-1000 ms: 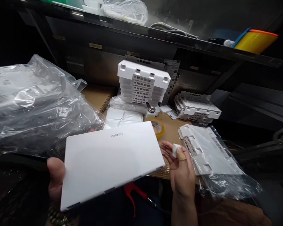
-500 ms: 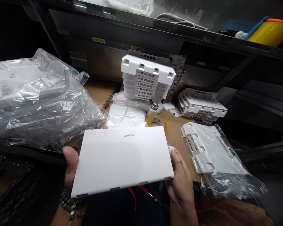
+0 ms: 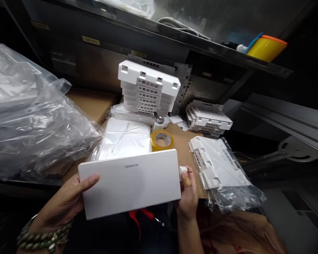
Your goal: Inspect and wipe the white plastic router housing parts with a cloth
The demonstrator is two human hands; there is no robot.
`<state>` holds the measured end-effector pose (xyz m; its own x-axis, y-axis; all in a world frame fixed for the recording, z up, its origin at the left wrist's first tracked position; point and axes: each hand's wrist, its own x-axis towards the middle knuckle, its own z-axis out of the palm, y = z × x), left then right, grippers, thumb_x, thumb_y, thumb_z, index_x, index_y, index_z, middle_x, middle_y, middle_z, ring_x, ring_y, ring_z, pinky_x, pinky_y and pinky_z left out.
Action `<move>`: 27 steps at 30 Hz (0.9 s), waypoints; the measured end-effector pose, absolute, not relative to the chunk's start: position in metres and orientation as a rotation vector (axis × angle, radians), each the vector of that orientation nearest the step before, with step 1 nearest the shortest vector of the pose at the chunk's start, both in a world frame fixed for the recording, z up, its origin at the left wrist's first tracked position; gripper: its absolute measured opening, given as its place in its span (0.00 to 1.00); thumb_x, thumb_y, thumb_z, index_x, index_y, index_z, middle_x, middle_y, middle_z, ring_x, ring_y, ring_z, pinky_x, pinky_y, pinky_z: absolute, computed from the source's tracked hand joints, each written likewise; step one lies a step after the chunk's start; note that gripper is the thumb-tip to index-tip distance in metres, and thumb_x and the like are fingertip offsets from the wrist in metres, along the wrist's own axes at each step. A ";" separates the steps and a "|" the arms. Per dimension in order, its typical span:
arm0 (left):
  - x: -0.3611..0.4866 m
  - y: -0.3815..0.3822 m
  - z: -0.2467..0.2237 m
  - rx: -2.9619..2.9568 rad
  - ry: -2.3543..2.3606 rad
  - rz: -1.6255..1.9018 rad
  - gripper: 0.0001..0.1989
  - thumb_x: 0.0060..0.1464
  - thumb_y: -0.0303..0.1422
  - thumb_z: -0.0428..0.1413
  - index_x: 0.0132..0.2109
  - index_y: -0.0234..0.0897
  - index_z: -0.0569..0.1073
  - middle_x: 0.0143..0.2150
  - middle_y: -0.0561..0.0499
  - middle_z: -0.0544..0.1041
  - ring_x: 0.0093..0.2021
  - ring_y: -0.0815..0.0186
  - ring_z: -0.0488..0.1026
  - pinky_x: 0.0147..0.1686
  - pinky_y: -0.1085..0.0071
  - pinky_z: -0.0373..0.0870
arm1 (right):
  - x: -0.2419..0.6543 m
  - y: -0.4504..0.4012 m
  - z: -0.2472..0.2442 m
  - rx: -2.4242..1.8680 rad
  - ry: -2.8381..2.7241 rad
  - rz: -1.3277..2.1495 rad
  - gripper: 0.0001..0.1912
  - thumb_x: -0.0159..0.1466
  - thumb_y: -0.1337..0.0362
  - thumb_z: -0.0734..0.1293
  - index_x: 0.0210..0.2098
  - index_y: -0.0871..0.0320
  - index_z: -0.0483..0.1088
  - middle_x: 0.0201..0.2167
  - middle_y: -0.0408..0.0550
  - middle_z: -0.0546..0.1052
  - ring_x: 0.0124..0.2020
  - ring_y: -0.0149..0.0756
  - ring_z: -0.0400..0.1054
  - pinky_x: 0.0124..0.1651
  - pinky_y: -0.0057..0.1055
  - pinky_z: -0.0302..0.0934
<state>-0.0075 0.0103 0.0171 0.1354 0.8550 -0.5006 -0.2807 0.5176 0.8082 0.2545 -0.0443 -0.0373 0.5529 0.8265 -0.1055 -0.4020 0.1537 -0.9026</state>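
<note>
A flat white plastic cover (image 3: 132,188) is held up in front of me, its HUAWEI lettering upside down from here. My left hand (image 3: 76,192) grips its left end, thumb on the top face and the other fingers hidden underneath. At the right edge, my right hand (image 3: 187,195) pinches a small white wad of cloth (image 3: 183,171) between thumb and fingers. Whether those fingers also bear on the cover is hidden. Beyond the cover lie a packet of white plastic bags (image 3: 125,137), a roll of yellow tape (image 3: 162,140) and a small pump bottle (image 3: 159,123).
Stacked white housings (image 3: 149,86) stand behind, with more housings (image 3: 209,118) at the right. A bagged housing (image 3: 218,162) lies at the right front. Large clear plastic bags (image 3: 34,120) fill the left. A red-handled tool (image 3: 145,213) hangs below. A shelf (image 3: 190,38) crosses above.
The cover has tilted and shifted left and slightly down in view. My left thumb has moved onto its top face. The white wad shows more clearly in my right hand. The view has shifted.
</note>
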 end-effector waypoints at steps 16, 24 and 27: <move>0.007 0.015 0.035 1.599 1.011 0.952 0.07 0.56 0.41 0.63 0.38 0.53 0.87 0.39 0.52 0.86 0.42 0.57 0.82 0.44 0.70 0.75 | 0.278 -0.042 -0.005 -1.068 -0.490 0.854 0.17 0.67 0.49 0.71 0.44 0.54 0.68 0.40 0.47 0.82 0.28 0.31 0.74 0.25 0.27 0.69; -0.001 0.014 0.030 1.591 1.036 0.917 0.09 0.55 0.45 0.64 0.40 0.52 0.87 0.41 0.50 0.86 0.43 0.54 0.81 0.44 0.67 0.74 | 0.276 -0.045 0.004 -1.063 -0.530 0.759 0.14 0.70 0.51 0.69 0.45 0.53 0.67 0.48 0.51 0.82 0.30 0.32 0.76 0.25 0.27 0.71; -0.003 0.014 0.027 1.605 1.085 0.890 0.10 0.53 0.46 0.64 0.40 0.54 0.87 0.42 0.52 0.86 0.44 0.54 0.81 0.46 0.67 0.73 | 0.273 -0.048 0.008 -1.085 -0.561 0.692 0.11 0.71 0.52 0.67 0.46 0.52 0.69 0.53 0.52 0.79 0.32 0.33 0.77 0.26 0.28 0.71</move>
<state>-0.0033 0.0141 0.0271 0.3364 0.9403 0.0507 0.2335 -0.1355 0.9629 0.2733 -0.0479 0.0080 0.6646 0.7433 0.0762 -0.2285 0.2994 -0.9264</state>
